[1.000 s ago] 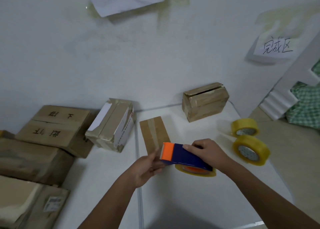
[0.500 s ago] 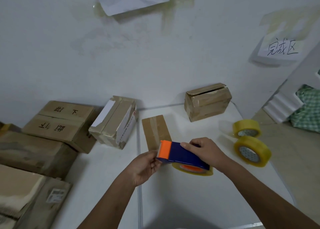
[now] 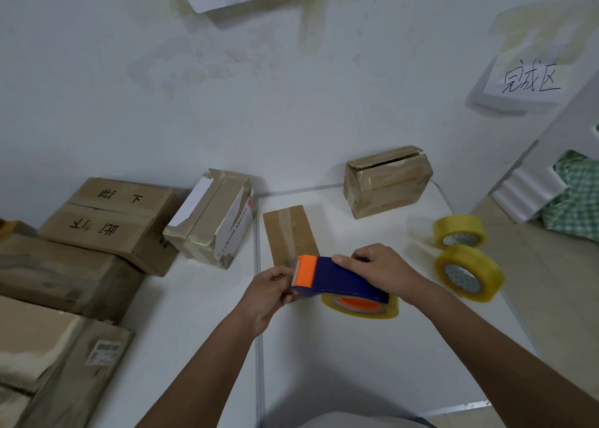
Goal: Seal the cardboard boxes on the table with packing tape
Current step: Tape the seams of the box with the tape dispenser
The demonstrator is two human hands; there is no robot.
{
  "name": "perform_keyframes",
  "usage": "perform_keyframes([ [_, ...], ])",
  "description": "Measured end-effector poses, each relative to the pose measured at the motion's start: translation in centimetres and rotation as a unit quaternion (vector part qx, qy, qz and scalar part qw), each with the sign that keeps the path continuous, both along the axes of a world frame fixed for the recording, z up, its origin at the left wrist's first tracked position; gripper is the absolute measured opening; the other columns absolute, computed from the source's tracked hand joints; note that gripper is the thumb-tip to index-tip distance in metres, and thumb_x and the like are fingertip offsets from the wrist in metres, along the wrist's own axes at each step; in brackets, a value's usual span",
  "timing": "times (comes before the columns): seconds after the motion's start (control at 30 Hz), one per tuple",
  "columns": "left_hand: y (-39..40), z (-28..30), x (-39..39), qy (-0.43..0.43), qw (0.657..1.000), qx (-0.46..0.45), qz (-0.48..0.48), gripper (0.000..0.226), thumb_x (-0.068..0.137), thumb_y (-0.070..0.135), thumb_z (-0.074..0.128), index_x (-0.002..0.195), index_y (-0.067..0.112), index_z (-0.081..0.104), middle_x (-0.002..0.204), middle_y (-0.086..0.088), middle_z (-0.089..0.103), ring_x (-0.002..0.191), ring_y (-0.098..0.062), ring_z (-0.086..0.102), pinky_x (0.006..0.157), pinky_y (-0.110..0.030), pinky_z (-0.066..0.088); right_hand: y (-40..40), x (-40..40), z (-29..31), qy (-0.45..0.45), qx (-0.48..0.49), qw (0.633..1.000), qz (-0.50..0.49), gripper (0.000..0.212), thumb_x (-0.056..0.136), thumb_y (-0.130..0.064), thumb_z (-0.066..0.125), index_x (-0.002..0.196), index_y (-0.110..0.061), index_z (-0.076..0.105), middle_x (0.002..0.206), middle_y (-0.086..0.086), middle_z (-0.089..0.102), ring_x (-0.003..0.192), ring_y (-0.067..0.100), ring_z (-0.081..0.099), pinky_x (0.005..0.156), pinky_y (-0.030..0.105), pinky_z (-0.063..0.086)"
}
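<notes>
Several cardboard boxes are seen along the left of the white desk [image 3: 201, 330]: a marked box [image 3: 110, 223] with black handwriting lies against the wall, a larger plain box [image 3: 58, 275] is set in front of it, and another box with a printed label [image 3: 74, 369] is cut off by the lower left edge. A taped box with a white panel [image 3: 210, 218] is tilted near the seam between the two desk tops. A small brown box [image 3: 387, 181] stands against the wall at the far right of the desk, its top flap slightly raised; what is inside cannot be told. Two yellow tape rolls [image 3: 466, 255] are stood on edge, just beside each other, near the right edge of the desk. Paper sheets are taped to the wall, one with handwritten characters [image 3: 528, 80].

A flat cardboard box [image 3: 291, 233] with a strip of tape along its length lies on the desk directly beyond the hands, its near end hidden by the tape dispenser [image 3: 340, 276].

The blue dispenser, loaded with a yellowish roll on an orange core, is gripped from above by the right hand [image 3: 385, 272], fingers curled round its body. The left hand [image 3: 269, 293] is held at the orange serrated end, its thumb and fingers pinched together just beside the blade; whether tape is caught between them cannot be told.
</notes>
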State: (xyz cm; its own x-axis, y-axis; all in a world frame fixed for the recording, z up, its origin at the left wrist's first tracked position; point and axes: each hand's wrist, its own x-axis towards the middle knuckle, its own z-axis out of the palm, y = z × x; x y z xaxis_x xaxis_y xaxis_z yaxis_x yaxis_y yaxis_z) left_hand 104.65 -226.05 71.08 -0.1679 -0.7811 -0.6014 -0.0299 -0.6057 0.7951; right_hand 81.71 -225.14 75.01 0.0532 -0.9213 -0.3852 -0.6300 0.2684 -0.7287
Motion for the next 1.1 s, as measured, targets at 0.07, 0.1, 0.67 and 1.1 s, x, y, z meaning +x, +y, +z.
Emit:
perform_keyframes([
  [0.07,0.0,-0.2,0.0,-0.024,0.999,-0.027,-0.009,0.017,0.099,0.005,0.054,0.092,0.004,0.070,0.081,-0.012,0.067,0.059,-0.010,0.054,0.056,-0.018,0.049,-0.1,-0.1,-0.1,0.008,0.001,1.000,0.005,0.045,0.086,-0.064,0.054,0.095,-0.021,0.066,0.085,-0.008,0.070,0.077,0.010,0.068,0.063,0.016,0.051],
  [0.1,0.1,-0.2,0.1,-0.034,0.999,-0.041,-0.011,0.018,0.099,0.004,0.054,0.091,0.004,0.070,0.082,-0.012,0.068,0.060,-0.011,0.054,0.057,-0.017,0.049,-0.2,-0.1,-0.1,0.012,0.001,1.000,0.011,0.045,0.086,-0.064,0.055,0.096,-0.021,0.066,0.085,-0.008,0.070,0.077,0.010,0.068,0.064,0.016,0.051],
  [0.67,-1.2,-2.7,8.1,-0.123,0.978,-0.084,0.148,0.008,0.093,0.007,0.065,0.089,0.001,0.067,0.082,-0.011,0.063,0.077,-0.019,0.059,0.080,-0.028,0.053,-3.5,-3.5,-0.2,0.144,0.003,0.982,0.121,0.055,0.083,-0.069,0.055,0.095,-0.018,0.071,0.085,-0.002,0.069,0.078,0.012,0.065,0.067,0.025,0.050],
  [1.1,1.7,-5.3,2.0,-0.146,0.965,-0.067,0.209,0.020,0.091,0.026,0.071,0.097,0.008,0.064,0.095,-0.002,0.067,0.087,-0.020,0.064,0.079,-0.028,0.052,-4.6,-6.9,-3.2,0.228,-0.006,0.969,0.095,0.054,0.080,-0.078,0.047,0.071,-0.026,0.063,0.074,-0.004,0.065,0.073,0.012,0.061,0.071,0.030,0.050],
])
